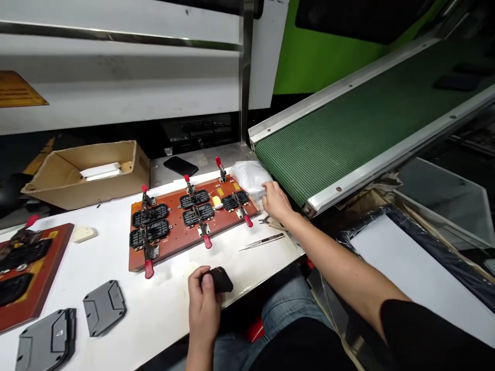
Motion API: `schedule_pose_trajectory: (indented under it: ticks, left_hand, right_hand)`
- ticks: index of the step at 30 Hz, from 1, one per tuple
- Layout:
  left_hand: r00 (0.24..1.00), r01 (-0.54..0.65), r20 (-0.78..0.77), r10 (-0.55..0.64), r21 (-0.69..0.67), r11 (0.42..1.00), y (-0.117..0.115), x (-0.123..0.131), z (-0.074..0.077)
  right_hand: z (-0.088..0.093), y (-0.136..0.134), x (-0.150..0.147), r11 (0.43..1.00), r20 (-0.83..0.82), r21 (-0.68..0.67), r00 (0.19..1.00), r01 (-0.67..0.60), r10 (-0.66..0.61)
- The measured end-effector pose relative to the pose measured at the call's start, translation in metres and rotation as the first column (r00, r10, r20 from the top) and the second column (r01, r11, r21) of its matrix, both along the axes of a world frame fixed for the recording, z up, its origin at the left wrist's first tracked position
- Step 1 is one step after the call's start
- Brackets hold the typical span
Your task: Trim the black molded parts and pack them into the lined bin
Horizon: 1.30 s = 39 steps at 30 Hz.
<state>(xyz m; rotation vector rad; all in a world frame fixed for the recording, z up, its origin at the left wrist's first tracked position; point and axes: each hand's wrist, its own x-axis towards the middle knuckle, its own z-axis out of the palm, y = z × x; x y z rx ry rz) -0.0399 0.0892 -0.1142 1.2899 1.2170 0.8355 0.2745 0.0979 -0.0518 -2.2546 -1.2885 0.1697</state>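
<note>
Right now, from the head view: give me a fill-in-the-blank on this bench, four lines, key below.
1. The dark part is in the person's ____ hand.
2. The right hand is at a plastic bag coloured ____.
3. The clamp handles on the reddish-brown board are coloured ____.
4. The conveyor belt is coloured ____.

Missing words: left; white; red; green.

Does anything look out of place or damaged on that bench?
I see no obvious spill or damage. One mild oddity: a small yellow-and-white piece sits on the red-brown board among the black parts, matching none of them.
</note>
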Motion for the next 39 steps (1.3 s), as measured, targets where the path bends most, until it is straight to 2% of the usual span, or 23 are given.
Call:
schedule_pose_trajectory:
  ticks: [2, 4, 6, 9, 13, 17, 20, 23, 27, 33, 38, 39]
  left_hand:
    - [1.0, -0.005, 0.02, 0.005, -0.027, 1.0, -0.004, -0.003, -0.007]
    - [0.999, -0.012, 0.042, 0.014, -0.034, 0.999, -0.007, -0.005, -0.009]
    - [0.997, -0.022, 0.069, 0.024, -0.033, 0.999, -0.008, -0.007, -0.012]
    - [0.994, 0.026, 0.102, -0.027, 0.011, 1.0, -0.006, -0.008, -0.019]
    - [0.991, 0.058, 0.117, -0.069, 0.097, 0.994, -0.001, -0.01, -0.025]
    - [0.987, 0.12, 0.088, -0.137, 0.176, 0.977, -0.003, -0.005, -0.015]
    - [0.977, 0.209, -0.004, -0.212, 0.197, 0.958, -0.017, 0.007, 0.0]
    - [0.962, 0.271, -0.067, -0.263, 0.188, 0.944, -0.034, 0.02, 0.016]
    - [0.969, 0.213, -0.163, -0.186, 0.173, 0.961, -0.047, 0.025, 0.024]
    - [0.946, 0.238, -0.254, -0.2, 0.128, 0.963, -0.052, 0.016, 0.022]
    - [0.924, 0.256, -0.325, -0.204, 0.126, 0.958, -0.053, 0.01, 0.027]
    - [0.915, 0.273, -0.34, -0.217, 0.125, 0.954, -0.052, 0.009, 0.029]
  right_hand:
    - [-0.002, 0.028, 0.015, 0.997, 0.078, 0.011, 0.994, 0.073, -0.073]
    - [-0.006, 0.039, 0.021, 0.994, 0.131, 0.019, 0.986, 0.104, -0.106]
    - [-0.01, 0.04, 0.021, 0.991, 0.168, 0.043, 0.977, 0.125, -0.13]
    - [-0.012, 0.031, 0.012, 0.986, 0.193, 0.1, 0.97, 0.132, -0.15]
    - [-0.007, 0.003, -0.002, 0.973, 0.175, 0.209, 0.976, 0.094, -0.132]
    - [-0.01, -0.043, -0.038, 0.956, 0.101, 0.291, 0.993, 0.035, -0.067]
    - [-0.023, -0.078, -0.087, 0.955, -0.161, 0.288, 0.98, -0.068, 0.118]
    - [-0.033, -0.102, -0.131, 0.94, -0.481, 0.298, 0.825, -0.165, 0.297]
    - [-0.037, -0.118, -0.148, 0.926, -0.623, 0.295, 0.687, -0.237, 0.374]
    - [-0.046, -0.129, -0.135, 0.962, -0.839, 0.157, 0.485, -0.222, 0.249]
    - [-0.05, -0.135, -0.133, 0.977, -0.937, 0.167, 0.285, -0.132, 0.199]
    - [-0.05, -0.136, -0.134, 0.98, -0.942, 0.167, 0.275, -0.112, 0.192]
